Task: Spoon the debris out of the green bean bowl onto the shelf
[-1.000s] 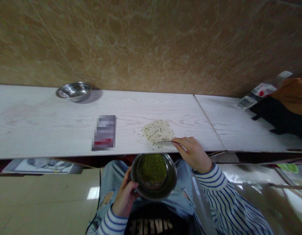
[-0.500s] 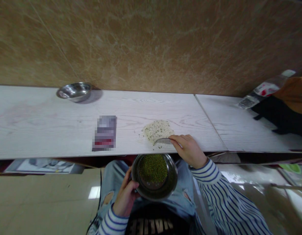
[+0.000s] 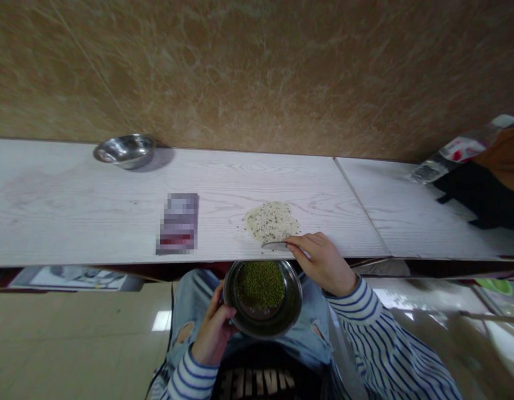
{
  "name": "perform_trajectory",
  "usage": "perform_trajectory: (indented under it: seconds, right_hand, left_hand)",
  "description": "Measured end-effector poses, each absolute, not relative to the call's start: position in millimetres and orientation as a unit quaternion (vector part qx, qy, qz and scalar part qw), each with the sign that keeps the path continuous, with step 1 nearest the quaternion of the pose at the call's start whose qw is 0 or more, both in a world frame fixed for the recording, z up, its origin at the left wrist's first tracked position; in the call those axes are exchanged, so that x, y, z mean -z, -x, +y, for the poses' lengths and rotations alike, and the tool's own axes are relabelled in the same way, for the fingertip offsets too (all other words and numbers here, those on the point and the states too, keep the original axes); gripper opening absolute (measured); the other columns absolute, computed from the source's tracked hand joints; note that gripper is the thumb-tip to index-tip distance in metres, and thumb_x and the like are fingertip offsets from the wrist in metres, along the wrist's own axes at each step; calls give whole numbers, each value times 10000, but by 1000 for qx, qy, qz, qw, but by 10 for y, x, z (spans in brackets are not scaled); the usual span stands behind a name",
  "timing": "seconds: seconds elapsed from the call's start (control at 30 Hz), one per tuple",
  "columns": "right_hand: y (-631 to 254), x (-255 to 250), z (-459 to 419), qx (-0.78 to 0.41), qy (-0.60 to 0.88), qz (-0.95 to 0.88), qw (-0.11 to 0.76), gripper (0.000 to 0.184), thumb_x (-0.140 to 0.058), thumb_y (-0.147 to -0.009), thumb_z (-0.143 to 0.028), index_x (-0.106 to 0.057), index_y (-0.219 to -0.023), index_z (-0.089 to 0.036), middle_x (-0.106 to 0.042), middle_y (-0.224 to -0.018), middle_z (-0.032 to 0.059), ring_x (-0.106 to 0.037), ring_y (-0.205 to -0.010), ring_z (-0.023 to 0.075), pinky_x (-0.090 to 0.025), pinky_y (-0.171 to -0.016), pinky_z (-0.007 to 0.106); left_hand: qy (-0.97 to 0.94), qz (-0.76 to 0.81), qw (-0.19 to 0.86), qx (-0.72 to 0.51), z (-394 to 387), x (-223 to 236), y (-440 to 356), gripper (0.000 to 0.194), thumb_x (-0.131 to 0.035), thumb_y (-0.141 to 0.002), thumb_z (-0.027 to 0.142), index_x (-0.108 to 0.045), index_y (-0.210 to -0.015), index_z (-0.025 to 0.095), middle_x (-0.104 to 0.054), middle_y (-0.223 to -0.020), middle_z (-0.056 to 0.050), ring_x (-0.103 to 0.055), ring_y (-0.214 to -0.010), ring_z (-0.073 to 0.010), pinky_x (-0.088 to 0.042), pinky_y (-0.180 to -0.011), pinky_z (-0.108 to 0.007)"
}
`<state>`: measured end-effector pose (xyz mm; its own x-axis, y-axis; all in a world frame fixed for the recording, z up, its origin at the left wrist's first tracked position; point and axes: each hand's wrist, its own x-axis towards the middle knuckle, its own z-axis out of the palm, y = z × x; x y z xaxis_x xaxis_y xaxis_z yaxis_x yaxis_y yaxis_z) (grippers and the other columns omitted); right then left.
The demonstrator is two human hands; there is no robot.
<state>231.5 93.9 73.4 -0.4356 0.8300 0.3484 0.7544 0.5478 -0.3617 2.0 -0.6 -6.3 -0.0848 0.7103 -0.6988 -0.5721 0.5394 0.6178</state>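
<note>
From my end, I have the left hand (image 3: 213, 333) clasping the side of a metal bowl (image 3: 293, 300), which sits in front of the counter (image 3: 74, 211), above the lap, with green beans (image 3: 260, 284) inside. My right hand (image 3: 323, 264) pinches a spoon (image 3: 274, 245) at the near edge of a pale grain pile (image 3: 271, 219) flecked with dark bits. Farther back on the left, I see a second bowl (image 3: 127, 151) by the wall (image 3: 248, 72).

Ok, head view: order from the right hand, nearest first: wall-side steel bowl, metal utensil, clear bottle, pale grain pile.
1. Metal utensil: held in the right hand.
2. Pale grain pile: just left of it.
3. Clear bottle: far right.
4. Wall-side steel bowl: far left.
</note>
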Motion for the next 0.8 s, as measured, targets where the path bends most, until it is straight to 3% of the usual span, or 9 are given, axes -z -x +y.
perform_trajectory:
  seconds: [0.8]
  right_hand:
    - [-2272, -677, 1134, -32, 487, -834, 258, 197, -485, -937, -226, -629, -1068, -194, -723, -934, 49, -647, -845, 182, -436, -762, 341]
  left_hand:
    - [-55, 566, 666, -483, 0, -2, 1, 720, -609, -582, 152, -509, -1286, 265, -658, -1013, -16, -567, -739, -173, -496, -553, -295]
